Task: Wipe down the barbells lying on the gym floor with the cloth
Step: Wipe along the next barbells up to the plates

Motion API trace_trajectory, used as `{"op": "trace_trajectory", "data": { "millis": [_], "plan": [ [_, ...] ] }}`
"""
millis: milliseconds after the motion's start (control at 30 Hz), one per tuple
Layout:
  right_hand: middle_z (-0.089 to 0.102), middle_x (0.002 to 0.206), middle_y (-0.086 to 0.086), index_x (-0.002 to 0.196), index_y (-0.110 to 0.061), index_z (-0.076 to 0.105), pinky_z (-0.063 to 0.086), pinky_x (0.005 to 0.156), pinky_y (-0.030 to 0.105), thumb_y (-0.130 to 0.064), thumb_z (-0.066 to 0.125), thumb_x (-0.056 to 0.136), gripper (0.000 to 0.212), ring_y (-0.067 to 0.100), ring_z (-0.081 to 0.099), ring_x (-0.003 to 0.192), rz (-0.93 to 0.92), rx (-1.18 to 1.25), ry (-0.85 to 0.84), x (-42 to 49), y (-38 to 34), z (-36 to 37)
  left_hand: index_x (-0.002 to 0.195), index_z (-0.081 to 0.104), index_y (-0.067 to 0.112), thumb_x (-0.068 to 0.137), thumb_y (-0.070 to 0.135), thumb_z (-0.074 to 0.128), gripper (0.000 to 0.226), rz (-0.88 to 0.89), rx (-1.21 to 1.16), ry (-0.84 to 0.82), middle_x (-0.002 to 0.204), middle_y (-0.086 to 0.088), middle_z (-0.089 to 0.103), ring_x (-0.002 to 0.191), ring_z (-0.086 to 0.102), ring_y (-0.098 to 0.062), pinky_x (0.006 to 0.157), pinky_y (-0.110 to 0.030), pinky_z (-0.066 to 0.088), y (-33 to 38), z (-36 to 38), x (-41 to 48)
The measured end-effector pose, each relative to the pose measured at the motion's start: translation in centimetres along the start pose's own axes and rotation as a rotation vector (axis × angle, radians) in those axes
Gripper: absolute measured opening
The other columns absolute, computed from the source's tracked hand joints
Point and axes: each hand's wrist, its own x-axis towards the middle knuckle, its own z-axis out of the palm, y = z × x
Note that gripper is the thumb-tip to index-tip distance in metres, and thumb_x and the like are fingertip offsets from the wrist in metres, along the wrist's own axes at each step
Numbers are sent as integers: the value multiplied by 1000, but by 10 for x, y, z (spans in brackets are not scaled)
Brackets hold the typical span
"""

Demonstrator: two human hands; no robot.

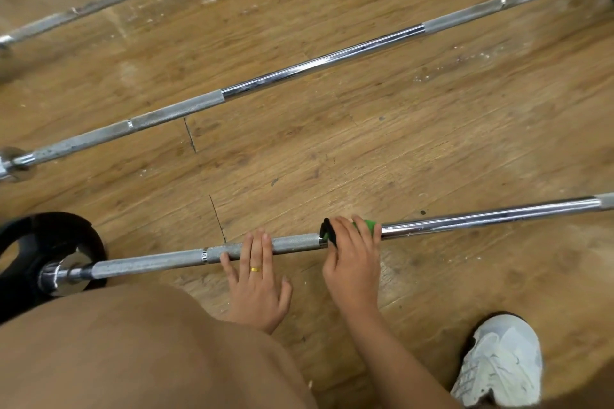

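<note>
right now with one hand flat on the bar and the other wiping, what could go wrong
1. The left hand only rests flat on the nearest barbell, so the bar may roll on the wooden floor under the wiping push.
2. The cloth is bunched small in the right hand, so bare fingers may scrape the rough grip section.
3. If it rolls back, the white shoe lies on that side.

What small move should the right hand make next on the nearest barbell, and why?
Probably slide the cloth rightward along the nearest barbell: the right hand grips it around the bar where the smooth chrome begins, while the left hand rests on the knurled part.
</note>
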Motion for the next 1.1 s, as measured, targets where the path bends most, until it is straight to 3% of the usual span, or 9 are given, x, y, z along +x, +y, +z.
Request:
{"op": "trace_trajectory", "data": {
  "millis": [133,267,400,567,767,933,1100],
  "plan": [
    [63,129,-3,128,-14,64,1,126,42,-11,59,86,42,21,46,134,54,8,52,0,-2,-1,156,22,-2,89,39,39,80,21,1,33,163,-15,23,152,20,-31,117,-69,8,-3,3,-2],
    [60,133,-6,132,-18,61,8,124,46,-24,40,91,47,19,45,135,-34,24,-40,-6,-7,0,156,22,-2,89,39,38,80,32,-8,45,161,-16,27,152,21,-30,117,-69,7,-5,2,1],
    [60,129,-5,132,-18,58,12,125,44,-24,41,90,46,18,47,129,-177,-48,-150,8,13,-8,155,25,-2,89,40,38,79,38,2,27,159,-18,31,150,24,-32,117,-68,10,-6,0,3],
    [59,133,-4,135,-16,57,12,125,48,-20,49,92,43,20,43,135,-69,-41,-79,3,14,-11,156,24,-1,90,40,37,78,30,12,-25,160,-17,30,151,23,-31,118,-67,6,-4,-5,4],
    [57,135,-3,137,-16,55,10,125,45,-16,61,88,49,22,42,135,-192,-71,-112,-4,11,-3,155,26,-1,89,37,42,78,33,13,-38,160,-16,31,152,22,-30,118,-68,8,-4,-8,-2],
    [58,135,-2,134,-15,58,4,125,44,-14,60,89,46,24,42,137,-74,-55,-38,-13,9,-6,154,28,-3,89,36,40,77,23,-8,-47,163,-16,25,153,17,-30,117,-70,10,1,-8,-9],
    [53,143,-4,140,-18,53,0,125,43,-24,57,93,48,21,35,142,-135,-73,-82,-21,3,2,155,20,-5,89,42,41,84,97,19,-71,166,-18,14,153,14,-33,115,-72,12,-6,-4,-14]
  ]
}}
